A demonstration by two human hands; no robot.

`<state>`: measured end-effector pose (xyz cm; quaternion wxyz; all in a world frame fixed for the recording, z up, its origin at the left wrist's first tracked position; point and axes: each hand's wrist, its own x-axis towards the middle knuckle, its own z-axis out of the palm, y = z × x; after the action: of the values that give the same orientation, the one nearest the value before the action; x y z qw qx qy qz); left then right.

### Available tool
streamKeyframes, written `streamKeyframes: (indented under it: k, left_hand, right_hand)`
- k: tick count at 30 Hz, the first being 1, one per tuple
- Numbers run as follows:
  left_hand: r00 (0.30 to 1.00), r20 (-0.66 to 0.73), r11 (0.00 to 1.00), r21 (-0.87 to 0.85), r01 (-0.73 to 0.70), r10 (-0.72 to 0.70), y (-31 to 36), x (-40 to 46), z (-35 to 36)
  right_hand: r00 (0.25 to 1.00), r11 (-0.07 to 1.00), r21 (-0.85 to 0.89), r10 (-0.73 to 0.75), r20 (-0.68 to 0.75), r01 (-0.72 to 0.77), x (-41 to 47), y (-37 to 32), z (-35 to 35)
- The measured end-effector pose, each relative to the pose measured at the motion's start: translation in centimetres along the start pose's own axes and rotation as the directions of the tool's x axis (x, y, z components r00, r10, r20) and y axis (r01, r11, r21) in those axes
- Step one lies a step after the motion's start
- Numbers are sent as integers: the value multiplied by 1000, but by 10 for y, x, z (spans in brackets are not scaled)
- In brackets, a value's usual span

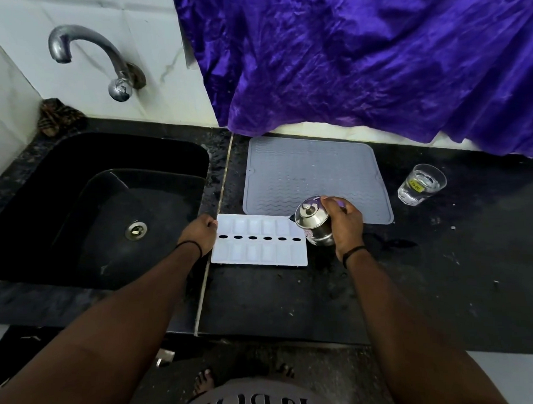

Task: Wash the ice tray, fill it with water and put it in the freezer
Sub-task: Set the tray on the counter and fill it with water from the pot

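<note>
Ice tray, white, lies flat on the black worktop, just right of the seam beside the sink and touching the front edge of the grey ribbed mat. Two rows of pockets show, with a line of dark oval holes down the middle; whether any pocket holds water is hard to say, the plastic is too pale and washed out.

Left hand is at the tray's left end, fingers curled against that edge; the fingertips are tucked out of sight, so how firmly it grips is unclear. Right hand is wrapped around a small steel jug with a knobbed lid, held over the tray's right end and tilted toward it. The hand covers the jug's far side, and a dark spout tip just peeks out at the left. No stream is visible.

Off near the worktop's right part stands a clear glass with a yellow sticker, water in it, well apart from the mat. A curved tap juts from the tiled wall above the sink, and a crumpled brown cloth sits in the back left corner. Purple fabric hangs over the wall behind, hiding whatever is there. Bare toes show at the bottom, partly cut off by a grey shirt.
</note>
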<state>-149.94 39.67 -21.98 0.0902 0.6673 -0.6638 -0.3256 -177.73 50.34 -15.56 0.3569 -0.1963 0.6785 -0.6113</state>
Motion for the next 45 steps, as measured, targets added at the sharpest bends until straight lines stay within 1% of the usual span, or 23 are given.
streamKeyframes:
  k: [7, 22, 45]
  left_hand:
    - [1000, -7, 1000, -6, -6, 6, -3, 2, 1]
    - [1000, -10, 1000, 4, 1, -1, -2, 3, 1]
    - [1000, -2, 1000, -11, 13, -13, -5, 5, 4]
  right_hand:
    - [1000, 999, -37, -9, 1, 9, 3, 2, 0]
    - [999, 999, -37, -22, 23, 23, 3, 3, -2]
    - [1000, 1000, -24, -2, -5, 2, 1, 2, -3]
